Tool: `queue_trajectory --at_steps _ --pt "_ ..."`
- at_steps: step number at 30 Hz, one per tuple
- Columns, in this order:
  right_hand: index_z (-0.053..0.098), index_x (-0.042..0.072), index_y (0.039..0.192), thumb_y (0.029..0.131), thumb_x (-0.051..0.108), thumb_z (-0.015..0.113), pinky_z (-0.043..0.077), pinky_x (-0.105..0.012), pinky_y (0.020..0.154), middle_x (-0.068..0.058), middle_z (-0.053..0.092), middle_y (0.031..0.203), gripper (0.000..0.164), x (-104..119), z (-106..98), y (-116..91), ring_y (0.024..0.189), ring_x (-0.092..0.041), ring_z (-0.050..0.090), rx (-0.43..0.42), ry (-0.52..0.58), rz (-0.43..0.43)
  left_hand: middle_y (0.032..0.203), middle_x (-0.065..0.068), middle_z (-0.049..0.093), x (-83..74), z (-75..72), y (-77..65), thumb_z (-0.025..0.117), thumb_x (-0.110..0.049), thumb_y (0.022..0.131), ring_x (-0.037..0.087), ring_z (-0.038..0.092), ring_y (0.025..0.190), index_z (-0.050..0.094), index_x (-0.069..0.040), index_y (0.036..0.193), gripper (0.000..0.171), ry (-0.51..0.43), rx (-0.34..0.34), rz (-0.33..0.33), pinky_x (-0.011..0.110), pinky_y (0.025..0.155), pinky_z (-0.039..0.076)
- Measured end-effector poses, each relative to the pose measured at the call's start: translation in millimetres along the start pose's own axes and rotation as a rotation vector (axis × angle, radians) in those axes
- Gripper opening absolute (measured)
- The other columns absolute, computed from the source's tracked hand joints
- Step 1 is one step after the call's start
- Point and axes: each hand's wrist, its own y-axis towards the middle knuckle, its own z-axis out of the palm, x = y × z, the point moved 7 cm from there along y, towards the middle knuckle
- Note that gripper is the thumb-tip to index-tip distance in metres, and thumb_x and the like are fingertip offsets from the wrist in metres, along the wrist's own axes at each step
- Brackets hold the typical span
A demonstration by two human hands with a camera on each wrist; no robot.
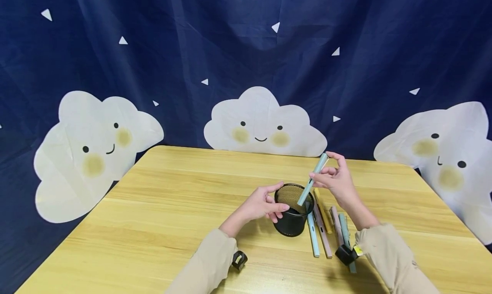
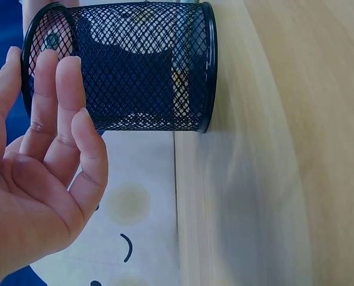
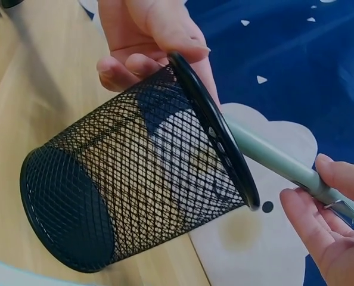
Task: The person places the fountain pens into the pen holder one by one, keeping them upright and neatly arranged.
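A black mesh pen holder (image 1: 291,225) stands upright on the wooden table, its mesh wall (image 3: 135,173) close in the right wrist view. My left hand (image 1: 265,203) holds it at the left of the rim, thumb toward the front; the curved fingers (image 2: 70,113) lie against the mesh in the left wrist view. My right hand (image 1: 335,180) pinches a pale green pen (image 1: 313,178) near its clip end, above the holder. The pen slants down to the left, its lower end at the holder's mouth; in the right wrist view the rim hides that end.
Right of the holder lie several pens: a light blue pen (image 1: 313,238), a mauve pen (image 1: 323,234), a yellow pen (image 1: 323,213), a pinkish pen (image 1: 336,225) and a green pen (image 1: 344,230) partly behind the wrist camera (image 1: 346,254). A dark blue cloud-print curtain (image 1: 246,42) hangs behind the table (image 1: 153,225).
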Motion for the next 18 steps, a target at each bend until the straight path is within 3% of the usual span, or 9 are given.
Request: queue_trajectory --at_steps 3,6,10,11,16,17,18 --pt "0.029 0.015 0.130 0.072 0.002 0.073 0.054 -0.039 0.056 -0.014 0.060 0.076 0.073 17.7 16.4 -5.1 0.063 -0.026 0.063 -0.002 -0.010 -0.020 0.058 0.009 0.061 0.7 0.0 0.6 0.067 -0.013 0.081 0.018 0.058 0.046 0.029 -0.007 0.139 0.069 -0.004 0.002 -0.001 0.027 0.040 0.038" --pt "0.029 0.012 0.128 0.073 0.003 0.073 0.054 -0.033 0.056 -0.006 0.060 0.074 0.071 41.6 36.0 -13.1 0.062 -0.018 0.063 -0.016 -0.054 -0.020 0.058 0.009 0.061 1.2 -0.2 1.1 0.067 -0.013 0.081 0.018 0.058 0.046 0.029 -0.007 0.139 0.069 -0.007 0.003 -0.002 0.028 0.040 0.039" --pt "0.029 0.011 0.124 0.076 -0.001 0.068 0.054 -0.028 0.058 0.001 0.059 0.071 0.063 65.0 54.9 -21.5 0.060 -0.011 0.061 -0.057 -0.162 0.028 0.058 0.009 0.060 1.0 -0.4 1.0 0.066 -0.013 0.082 0.018 0.058 0.046 0.029 -0.007 0.140 0.069 -0.013 0.007 -0.003 0.031 0.041 0.041" --pt "0.030 0.011 0.124 0.077 -0.002 0.067 0.054 -0.028 0.059 0.000 0.060 0.072 0.062 49.2 46.7 -16.7 0.061 -0.012 0.061 -0.042 -0.126 0.020 0.058 0.009 0.060 0.7 -0.3 0.8 0.066 -0.013 0.082 0.018 0.058 0.046 0.028 -0.006 0.140 0.069 -0.013 0.009 -0.002 0.034 0.042 0.043" --pt "0.027 0.005 0.127 0.078 -0.002 0.066 0.052 -0.024 0.060 0.002 0.059 0.071 0.063 44.7 48.0 -17.1 0.061 -0.010 0.060 -0.046 -0.216 0.029 0.058 0.009 0.060 0.0 -0.4 0.3 0.066 -0.013 0.082 0.018 0.058 0.046 0.027 -0.005 0.140 0.070 -0.013 0.015 -0.004 0.041 0.047 0.048" --pt "0.026 0.005 0.127 0.078 -0.004 0.065 0.051 -0.023 0.060 0.003 0.059 0.071 0.063 44.6 49.0 -17.6 0.061 -0.009 0.059 -0.045 -0.225 0.033 0.058 0.009 0.061 0.0 -0.4 0.2 0.066 -0.013 0.082 0.018 0.058 0.046 0.027 -0.005 0.140 0.070 -0.010 0.014 -0.005 0.039 0.045 0.047" --pt "0.025 0.004 0.127 0.078 -0.005 0.064 0.051 -0.022 0.058 0.005 0.057 0.069 0.063 60.4 59.0 -23.1 0.059 -0.008 0.058 -0.065 -0.281 0.055 0.059 0.009 0.061 0.2 -0.3 0.2 0.066 -0.013 0.082 0.018 0.058 0.046 0.028 -0.006 0.140 0.070 -0.009 0.012 -0.007 0.036 0.044 0.046"
